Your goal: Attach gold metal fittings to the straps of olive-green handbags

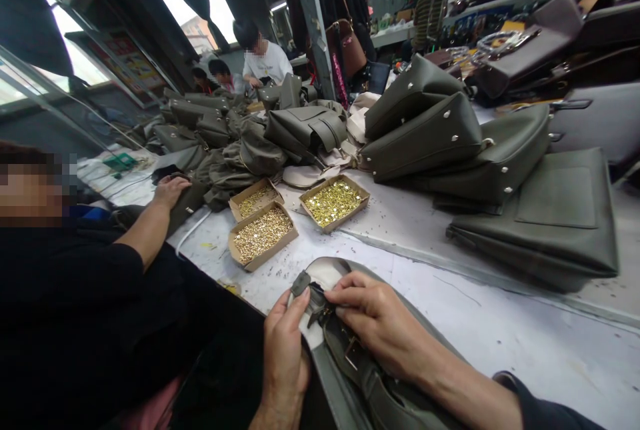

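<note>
A dark olive handbag (334, 377) lies in front of me at the table's edge, its pale lining showing at the top. My left hand (286, 343) pinches a short olive strap end (301, 283) between thumb and fingers. Close beside it, my right hand (375, 317) is closed with its fingertips at the same strap piece, over the bag's opening. Whether a small part sits in those fingertips is hidden. Below the right hand, a metal buckle (352, 354) shows on a strap of the bag.
Cardboard trays of gold-coloured metal parts (263, 233), (334, 202) stand beyond my hands. Olive bags (420, 130) are stacked at right, with more (305, 127) heaped behind. At left, a co-worker's hand (173, 190) rests on another bag. Other people work farther back.
</note>
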Available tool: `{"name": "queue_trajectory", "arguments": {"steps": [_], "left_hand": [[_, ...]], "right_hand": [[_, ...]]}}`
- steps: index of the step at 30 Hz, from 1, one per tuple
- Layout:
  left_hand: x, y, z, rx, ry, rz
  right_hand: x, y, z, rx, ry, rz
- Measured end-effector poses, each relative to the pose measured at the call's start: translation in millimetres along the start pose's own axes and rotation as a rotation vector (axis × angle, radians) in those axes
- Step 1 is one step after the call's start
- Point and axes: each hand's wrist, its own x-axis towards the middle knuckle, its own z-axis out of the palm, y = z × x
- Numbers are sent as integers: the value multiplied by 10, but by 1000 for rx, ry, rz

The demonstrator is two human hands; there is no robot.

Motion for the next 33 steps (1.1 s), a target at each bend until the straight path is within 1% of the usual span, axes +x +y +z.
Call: {"name": "queue_trajectory", "arguments": {"steps": [4, 6, 12, 19, 23, 28, 33], "left_hand": [[14, 16, 17, -22, 9, -40], [22, 15, 20, -27, 14, -52], [55, -22, 33, -9, 19, -58], [64, -23, 23, -23, 17, -67], [73, -10, 13, -9, 5, -61], [77, -1, 7, 1, -6, -22], [50, 1, -19, 19, 15, 18]], "right_hand": [[55, 41, 39, 360, 19, 278], [82, 53, 52, 470, 38, 348], [136, 97, 55, 516, 73, 360], [122, 147, 92, 575, 116, 389], [124, 153, 76, 629, 91, 417], [116, 132, 67, 630, 70, 460], [80, 109, 83, 657, 71, 468]]}}
